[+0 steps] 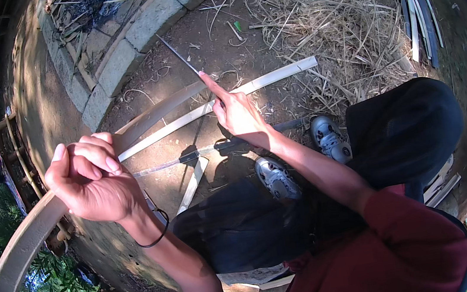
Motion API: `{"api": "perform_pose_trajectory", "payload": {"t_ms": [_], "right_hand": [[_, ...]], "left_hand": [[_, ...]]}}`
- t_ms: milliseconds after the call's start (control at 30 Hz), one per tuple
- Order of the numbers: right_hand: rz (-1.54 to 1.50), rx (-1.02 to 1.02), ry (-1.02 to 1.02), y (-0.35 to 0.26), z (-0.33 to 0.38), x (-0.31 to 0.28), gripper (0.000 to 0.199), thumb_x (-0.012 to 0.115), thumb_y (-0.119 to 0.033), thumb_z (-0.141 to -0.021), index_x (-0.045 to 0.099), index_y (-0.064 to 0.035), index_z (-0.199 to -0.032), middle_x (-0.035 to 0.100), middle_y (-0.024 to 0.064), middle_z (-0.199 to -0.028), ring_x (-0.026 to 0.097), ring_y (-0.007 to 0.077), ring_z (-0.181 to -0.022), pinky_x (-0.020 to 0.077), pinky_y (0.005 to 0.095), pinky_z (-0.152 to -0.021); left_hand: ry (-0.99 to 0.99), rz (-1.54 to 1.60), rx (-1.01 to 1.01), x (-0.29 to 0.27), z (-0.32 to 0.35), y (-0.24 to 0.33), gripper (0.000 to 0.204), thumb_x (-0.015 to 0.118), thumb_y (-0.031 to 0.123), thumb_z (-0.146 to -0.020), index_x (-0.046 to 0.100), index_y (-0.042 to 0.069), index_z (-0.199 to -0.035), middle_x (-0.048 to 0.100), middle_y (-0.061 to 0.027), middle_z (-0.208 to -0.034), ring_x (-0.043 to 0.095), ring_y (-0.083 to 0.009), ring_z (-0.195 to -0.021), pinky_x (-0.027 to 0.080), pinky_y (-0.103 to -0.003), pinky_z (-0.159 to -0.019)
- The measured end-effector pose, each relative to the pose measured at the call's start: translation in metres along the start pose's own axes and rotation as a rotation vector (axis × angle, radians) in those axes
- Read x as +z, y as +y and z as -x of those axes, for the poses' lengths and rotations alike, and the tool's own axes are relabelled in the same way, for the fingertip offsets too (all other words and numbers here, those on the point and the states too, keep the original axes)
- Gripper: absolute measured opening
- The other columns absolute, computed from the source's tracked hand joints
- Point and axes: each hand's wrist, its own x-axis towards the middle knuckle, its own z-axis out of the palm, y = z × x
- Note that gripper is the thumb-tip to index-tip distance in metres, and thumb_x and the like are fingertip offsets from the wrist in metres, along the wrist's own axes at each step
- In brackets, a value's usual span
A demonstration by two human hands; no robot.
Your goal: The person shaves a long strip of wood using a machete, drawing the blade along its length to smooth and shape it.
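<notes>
My left hand is closed round a long, curved bamboo strip, palm turned up and fingers curled. The strip runs from the lower left, behind the hand, and on toward the knife. Beside it a paler strip comes out from near the same hand; whether the two join there is hidden. In my right hand is a thin-bladed knife, its handle covered by the fingers. The index finger lies stretched along the blade, which points away to the upper left. The brown strip's far end lies near the blade's base.
Dry shavings are heaped at the far right, with long strips beyond them. A curved block border surrounds ash at the far left. On the ground lie a dark strip and a short pale piece, near my shoes.
</notes>
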Motion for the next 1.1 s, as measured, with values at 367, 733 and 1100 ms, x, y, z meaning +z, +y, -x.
{"api": "perform_pose_trajectory", "payload": {"t_ms": [367, 733, 1100], "right_hand": [[0.013, -0.03, 0.049, 0.014, -0.004, 0.006, 0.067, 0.049, -0.004, -0.086, 0.033, -0.0131, -0.151, 0.052, 0.0232, -0.057, 0.058, 0.0381, -0.052, 0.0458, 0.0443, -0.055], [-0.001, -0.038, 0.037, 0.004, 0.001, 0.009, 0.066, 0.051, -0.004, -0.086, 0.037, -0.0127, -0.149, 0.053, 0.0234, -0.057, 0.057, 0.0378, -0.05, 0.0469, 0.0453, -0.056], [0.116, 0.029, -0.073, 0.001, -0.003, 0.002, 0.069, 0.051, -0.005, -0.086, 0.031, -0.017, -0.151, 0.058, 0.0234, -0.063, 0.062, 0.0422, -0.061, 0.0486, 0.0492, -0.062]], "left_hand": [[0.025, 0.025, -0.016, 0.001, 0.002, 0.0, 0.046, 0.034, 0.022, -0.1, 0.029, 0.012, -0.055, 0.035, -0.01, -0.043, 0.032, -0.0196, -0.042, 0.035, -0.035, -0.054], [0.266, 0.01, 0.012, -0.01, -0.006, -0.007, 0.044, 0.04, 0.019, -0.098, 0.03, 0.011, -0.056, 0.034, -0.0069, -0.046, 0.034, -0.0162, -0.044, 0.035, -0.031, -0.051], [0.256, 0.05, -0.014, -0.017, -0.011, -0.008, 0.042, 0.041, 0.018, -0.095, 0.029, 0.012, -0.055, 0.034, -0.0078, -0.045, 0.033, -0.0179, -0.044, 0.037, -0.033, -0.055]]}}
